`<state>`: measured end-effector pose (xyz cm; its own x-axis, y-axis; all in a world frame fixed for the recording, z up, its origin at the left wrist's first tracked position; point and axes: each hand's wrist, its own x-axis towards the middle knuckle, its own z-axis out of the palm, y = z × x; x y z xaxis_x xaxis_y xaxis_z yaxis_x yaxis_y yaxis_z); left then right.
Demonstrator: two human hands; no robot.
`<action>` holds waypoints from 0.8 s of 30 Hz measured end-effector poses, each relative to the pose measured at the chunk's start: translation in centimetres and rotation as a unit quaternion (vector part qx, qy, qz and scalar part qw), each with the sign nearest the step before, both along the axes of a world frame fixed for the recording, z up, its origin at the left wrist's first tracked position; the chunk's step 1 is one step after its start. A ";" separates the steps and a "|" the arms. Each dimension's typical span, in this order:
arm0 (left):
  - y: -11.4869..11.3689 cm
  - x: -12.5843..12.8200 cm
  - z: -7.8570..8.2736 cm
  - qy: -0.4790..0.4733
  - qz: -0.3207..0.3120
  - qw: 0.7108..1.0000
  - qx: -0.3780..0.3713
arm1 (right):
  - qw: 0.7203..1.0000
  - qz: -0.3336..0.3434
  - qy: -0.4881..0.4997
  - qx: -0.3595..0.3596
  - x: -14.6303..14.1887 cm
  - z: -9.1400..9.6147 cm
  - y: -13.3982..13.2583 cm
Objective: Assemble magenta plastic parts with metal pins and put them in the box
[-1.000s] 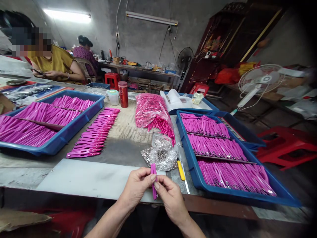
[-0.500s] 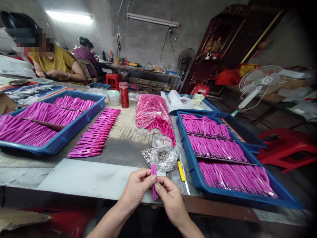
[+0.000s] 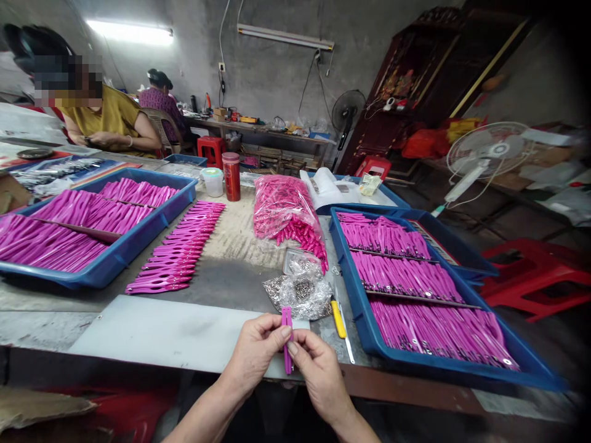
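My left hand (image 3: 255, 351) and my right hand (image 3: 317, 369) meet at the table's near edge, both pinched on one upright magenta plastic piece (image 3: 287, 319). Just beyond it lies a clear bag of small metal parts (image 3: 300, 292). A yellow-handled knife (image 3: 338, 321) rests to the right of my hands. The blue tray (image 3: 364, 326) on the right holds rows of magenta pieces. Further back a row of loose magenta pieces (image 3: 178, 253) lies on the table.
A second blue tray (image 3: 115, 258) of magenta pieces stands at left. A pink-filled plastic bag (image 3: 284, 212), a red bottle (image 3: 231, 176) and a small tub (image 3: 212, 181) sit mid-table. A person in yellow (image 3: 108, 120) works at far left, another person behind. Fans and red stools stand right.
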<state>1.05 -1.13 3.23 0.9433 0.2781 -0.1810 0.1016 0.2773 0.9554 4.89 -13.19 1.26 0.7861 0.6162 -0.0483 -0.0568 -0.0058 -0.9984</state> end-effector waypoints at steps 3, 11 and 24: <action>0.1 0.1 -0.1 -0.002 -0.001 1.000 0.012 | 1.000 0.001 -0.001 0.001 0.0 -0.1 0.0; 0.2 0.0 -0.3 -0.009 -0.013 0.998 0.058 | 1.000 0.004 -0.015 -0.011 0.0 -0.1 -0.1; 0.5 -0.1 0.2 -0.009 -0.017 0.997 0.080 | 0.996 0.021 -0.079 -0.045 0.3 0.2 -0.3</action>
<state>0.96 -0.62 3.44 0.9552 0.2703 -0.1201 0.0912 0.1172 0.9889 5.17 -13.52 1.44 0.7615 0.6479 0.0167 0.1026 -0.0951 -0.9902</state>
